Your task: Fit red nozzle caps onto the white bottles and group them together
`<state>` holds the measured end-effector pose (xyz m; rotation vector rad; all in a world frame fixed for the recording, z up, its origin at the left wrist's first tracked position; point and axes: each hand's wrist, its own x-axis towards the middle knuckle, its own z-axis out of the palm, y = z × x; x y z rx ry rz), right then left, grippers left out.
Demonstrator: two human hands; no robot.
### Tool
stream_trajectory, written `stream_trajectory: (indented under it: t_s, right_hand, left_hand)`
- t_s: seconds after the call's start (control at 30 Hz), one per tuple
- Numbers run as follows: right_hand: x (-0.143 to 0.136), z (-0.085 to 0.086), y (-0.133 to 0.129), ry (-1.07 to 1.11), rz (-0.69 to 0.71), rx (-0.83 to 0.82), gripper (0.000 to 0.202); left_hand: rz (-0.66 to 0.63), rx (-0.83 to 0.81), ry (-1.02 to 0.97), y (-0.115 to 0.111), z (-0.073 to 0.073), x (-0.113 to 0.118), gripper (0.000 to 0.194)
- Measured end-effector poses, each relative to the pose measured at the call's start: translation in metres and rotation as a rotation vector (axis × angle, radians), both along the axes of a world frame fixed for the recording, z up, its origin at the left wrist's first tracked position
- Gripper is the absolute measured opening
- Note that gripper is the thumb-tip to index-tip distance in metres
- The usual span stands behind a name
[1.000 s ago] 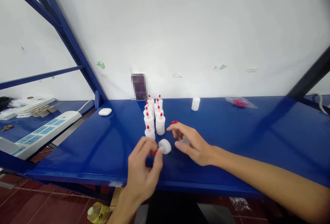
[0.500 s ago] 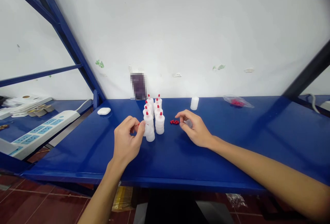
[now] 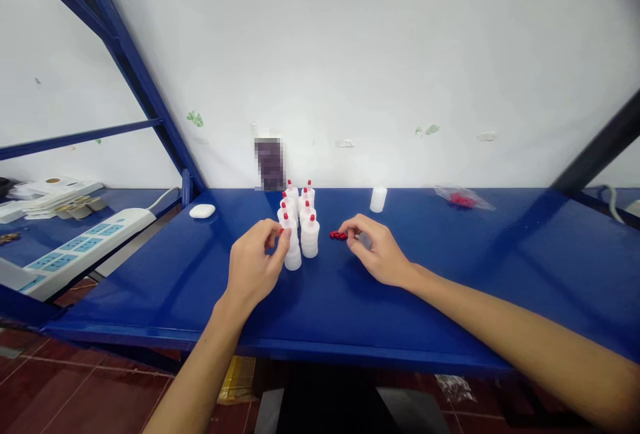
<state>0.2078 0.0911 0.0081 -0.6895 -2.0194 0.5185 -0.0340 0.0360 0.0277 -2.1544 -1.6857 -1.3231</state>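
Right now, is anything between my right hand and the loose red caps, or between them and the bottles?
Nothing visible blocks either: your right hand has its fingertips at the red caps, and the white bottles stand to their left.

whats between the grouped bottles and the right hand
In the head view, a few small red caps lie on the blue table between the bottles and the right hand, close to its fingertips.

white bottles [image 3: 310, 241], red-tipped, upright in two close rows; front bottle [image 3: 293, 260] partly hidden. small red caps [image 3: 335, 235] clustered right of them.
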Motion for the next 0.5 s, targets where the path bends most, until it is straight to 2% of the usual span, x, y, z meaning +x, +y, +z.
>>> stream_trajectory:
  t_s: [0.17,0.27,0.33,0.4,0.5]
  right_hand:
    - [0.002,0.002,0.002,0.031,-0.054,0.056,0.024]
    - [0.013,0.011,0.017,0.133,-0.198,0.112,0.031]
    - [0.024,0.02,0.039,0.248,-0.343,0.128,0.035]
    - [0.036,0.028,0.068,0.379,-0.449,0.068,0.036]
    - [0.05,0.033,0.113,0.54,-0.474,-0.12,0.033]
  left_hand:
    - [0.024,-0.067,0.01,0.0,-0.004,-0.002,0.024]
    - [0.032,-0.079,-0.042,-0.006,-0.003,-0.002,0.024]
    - [0.04,-0.051,-0.094,-0.014,-0.005,-0.001,0.024]
    - [0.045,-0.004,-0.132,-0.024,-0.008,0.0,0.025]
    - [-0.004,0.031,-0.09,-0.04,-0.015,0.004,0.036]
